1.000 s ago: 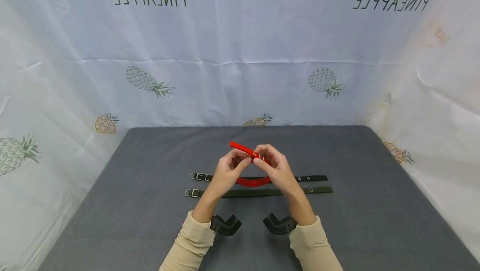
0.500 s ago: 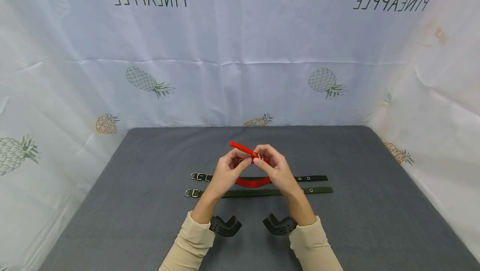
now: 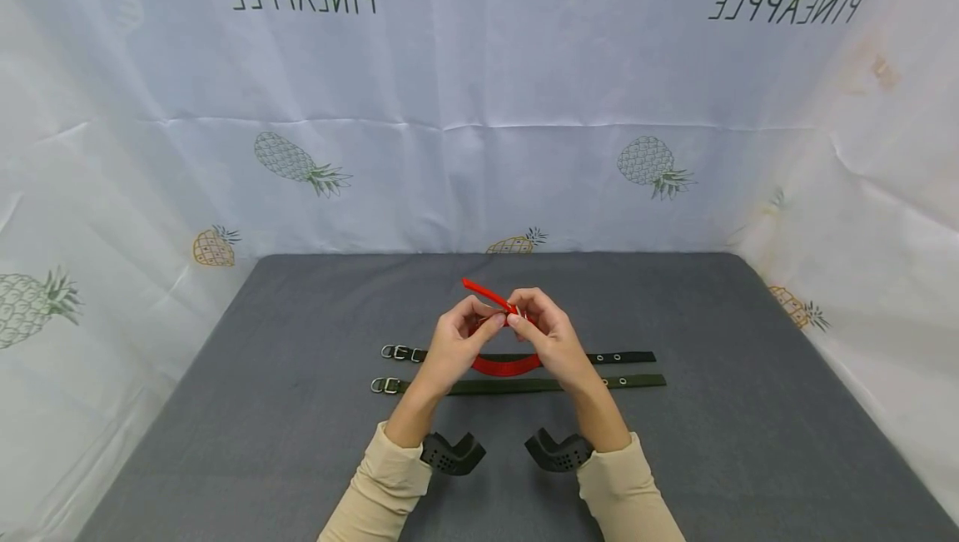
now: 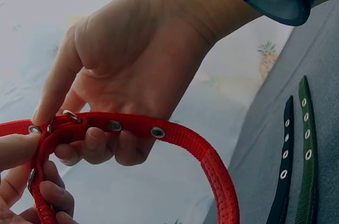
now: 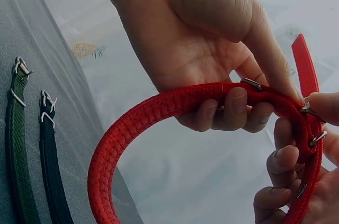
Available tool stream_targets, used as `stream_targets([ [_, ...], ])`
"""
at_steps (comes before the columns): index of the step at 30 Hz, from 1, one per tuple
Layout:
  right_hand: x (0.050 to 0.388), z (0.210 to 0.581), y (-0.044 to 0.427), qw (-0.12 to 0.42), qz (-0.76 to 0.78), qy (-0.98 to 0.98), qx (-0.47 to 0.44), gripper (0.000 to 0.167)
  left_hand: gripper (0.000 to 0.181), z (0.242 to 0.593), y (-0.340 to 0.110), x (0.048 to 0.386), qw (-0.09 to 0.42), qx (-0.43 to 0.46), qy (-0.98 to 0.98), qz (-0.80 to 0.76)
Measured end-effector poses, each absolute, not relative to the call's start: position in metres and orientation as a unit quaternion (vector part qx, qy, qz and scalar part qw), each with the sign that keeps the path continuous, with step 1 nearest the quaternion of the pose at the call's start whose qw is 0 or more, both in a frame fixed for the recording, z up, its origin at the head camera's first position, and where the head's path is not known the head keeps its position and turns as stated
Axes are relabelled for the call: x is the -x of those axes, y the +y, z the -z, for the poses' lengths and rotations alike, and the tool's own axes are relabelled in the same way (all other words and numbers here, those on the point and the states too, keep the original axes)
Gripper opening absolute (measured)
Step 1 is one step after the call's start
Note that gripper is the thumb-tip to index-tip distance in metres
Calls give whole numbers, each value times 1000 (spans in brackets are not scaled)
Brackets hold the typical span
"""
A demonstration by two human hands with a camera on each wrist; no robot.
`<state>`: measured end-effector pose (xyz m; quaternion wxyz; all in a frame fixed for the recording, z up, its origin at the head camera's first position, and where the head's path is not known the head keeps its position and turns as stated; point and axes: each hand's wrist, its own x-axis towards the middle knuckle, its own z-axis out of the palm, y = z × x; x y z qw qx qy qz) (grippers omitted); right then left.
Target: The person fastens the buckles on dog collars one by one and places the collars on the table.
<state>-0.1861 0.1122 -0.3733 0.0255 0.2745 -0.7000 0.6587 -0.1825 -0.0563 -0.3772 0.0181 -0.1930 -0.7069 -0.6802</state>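
Note:
A red dog collar (image 3: 505, 367), bent into a loop, is held up over the table between both hands. My left hand (image 3: 453, 346) pinches its strap, with fingers curled beneath the eyelet part in the left wrist view. My right hand (image 3: 558, 342) grips the buckle end, fingers curled under the padded band (image 5: 103, 171). Fingertips of both hands meet at the metal buckle (image 5: 312, 108). The strap's free end (image 5: 304, 62) sticks out past the buckle, pointing up and left in the head view. Fingers partly hide the buckle.
Behind the hands a black collar (image 3: 633, 356) lies straight on the grey table (image 3: 300, 442). Parallel to it, nearer the person, lies a dark green collar (image 3: 509, 385). Both have buckles at the left. White pineapple-print curtains (image 3: 479, 67) surround the table's back and sides.
The red strap's free end has tilted up a little and shifted slightly right. Both hands stay nearly in the same place, still gripping the collar.

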Motion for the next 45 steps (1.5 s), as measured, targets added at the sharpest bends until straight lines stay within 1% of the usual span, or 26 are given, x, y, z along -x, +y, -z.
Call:
stream_targets([
  [10,186,372,112,21,-662,-697,-273,22,15,377,-57,184,6,181,-711,680],
  [18,186,372,112,23,-660,-700,-271,21,18,378,-58,184,3,194,-708,679],
  [27,185,371,113,12,-661,-699,-273,23,18,375,-58,183,-1,199,-700,686],
  [33,186,372,114,14,-659,-696,-285,25,21,375,-61,180,3,193,-695,693],
  [39,186,372,115,17,-654,-701,-285,24,20,376,-60,180,12,185,-703,687],
  [45,185,370,115,5,-658,-711,-249,23,19,377,-58,181,27,178,-708,683],
])
